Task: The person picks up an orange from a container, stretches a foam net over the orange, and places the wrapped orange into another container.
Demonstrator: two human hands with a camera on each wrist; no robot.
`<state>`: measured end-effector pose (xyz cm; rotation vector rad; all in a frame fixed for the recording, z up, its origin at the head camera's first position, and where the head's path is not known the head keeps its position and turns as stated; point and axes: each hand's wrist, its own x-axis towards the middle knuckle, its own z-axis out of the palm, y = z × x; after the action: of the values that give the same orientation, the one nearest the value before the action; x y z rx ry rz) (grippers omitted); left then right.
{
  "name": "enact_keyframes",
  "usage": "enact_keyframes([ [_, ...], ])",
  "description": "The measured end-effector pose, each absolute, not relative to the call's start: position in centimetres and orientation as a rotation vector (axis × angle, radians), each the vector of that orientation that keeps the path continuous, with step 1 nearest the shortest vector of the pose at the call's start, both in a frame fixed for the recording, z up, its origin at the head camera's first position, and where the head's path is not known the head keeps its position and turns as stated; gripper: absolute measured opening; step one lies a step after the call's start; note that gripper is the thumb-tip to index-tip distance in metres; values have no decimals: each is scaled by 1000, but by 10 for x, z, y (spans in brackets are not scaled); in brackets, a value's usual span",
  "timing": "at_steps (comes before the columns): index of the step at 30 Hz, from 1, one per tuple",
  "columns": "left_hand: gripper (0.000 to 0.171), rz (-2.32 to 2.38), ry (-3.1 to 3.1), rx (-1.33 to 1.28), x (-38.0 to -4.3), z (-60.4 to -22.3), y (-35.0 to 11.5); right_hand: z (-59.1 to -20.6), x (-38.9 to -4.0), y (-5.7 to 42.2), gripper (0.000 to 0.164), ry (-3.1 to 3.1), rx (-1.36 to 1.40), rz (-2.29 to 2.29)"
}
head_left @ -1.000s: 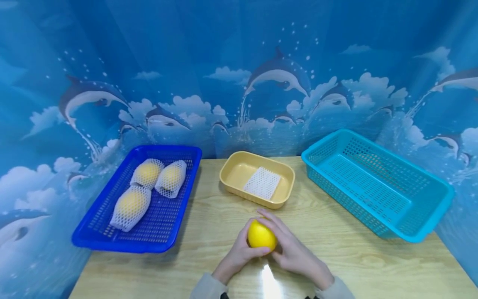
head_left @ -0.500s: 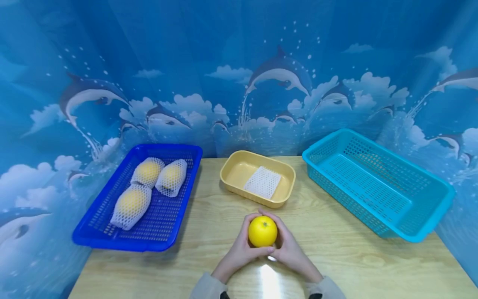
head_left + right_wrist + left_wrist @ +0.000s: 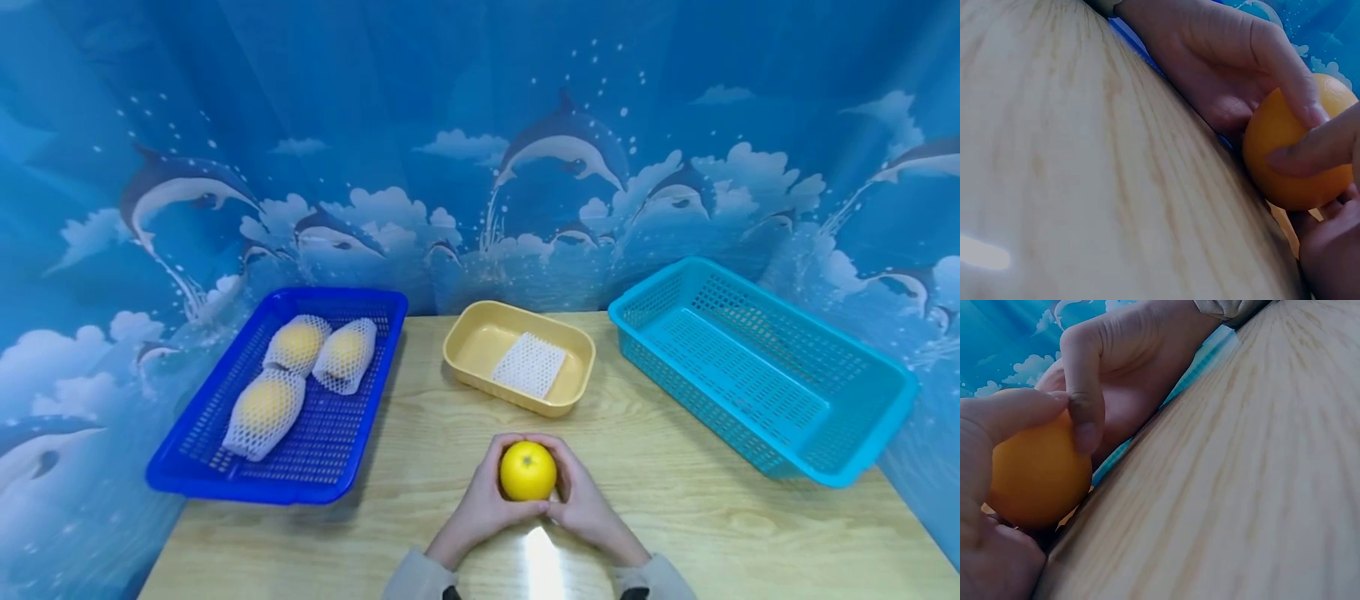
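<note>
Between my two hands sits a round orange (image 3: pixel 528 472), bright yellow in the head view, its stem end facing up. My left hand (image 3: pixel 483 493) curls round its left side, with the thumb across the near face. On the other side my right hand (image 3: pixel 581 497) grips it the same way. Both thumbs meet at the front of the orange (image 3: pixel 1041 472) in the left wrist view. Seen from the right wrist, the orange (image 3: pixel 1291 153) is held low, close over the wooden table (image 3: pixel 1085 156). The fingers behind the fruit are partly hidden.
Three fruits in white foam nets (image 3: pixel 266 408) lie in a dark blue basket (image 3: pixel 322 442) at left. A tan tray (image 3: pixel 476 337) beyond my hands holds a flat white foam net (image 3: pixel 529 365). A turquoise basket (image 3: pixel 750 400) stands at right, before a dolphin-print curtain (image 3: pixel 420 125).
My right hand has shifted from over the orange's top to its right side. The orange has turned, so its stem end now shows, and both hands have settled round it.
</note>
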<state>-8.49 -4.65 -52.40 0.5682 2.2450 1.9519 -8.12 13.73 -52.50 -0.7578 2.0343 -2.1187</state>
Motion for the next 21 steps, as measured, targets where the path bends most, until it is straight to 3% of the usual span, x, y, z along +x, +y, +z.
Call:
enact_keyframes([
  [9,85,1899,2248,604,-85,-524,-48,-525,-83,138,87,2037,-795,-2175],
  [21,84,1901,2221,578,-85,-523,-48,-522,-84,139,43,2285,-607,-2294],
])
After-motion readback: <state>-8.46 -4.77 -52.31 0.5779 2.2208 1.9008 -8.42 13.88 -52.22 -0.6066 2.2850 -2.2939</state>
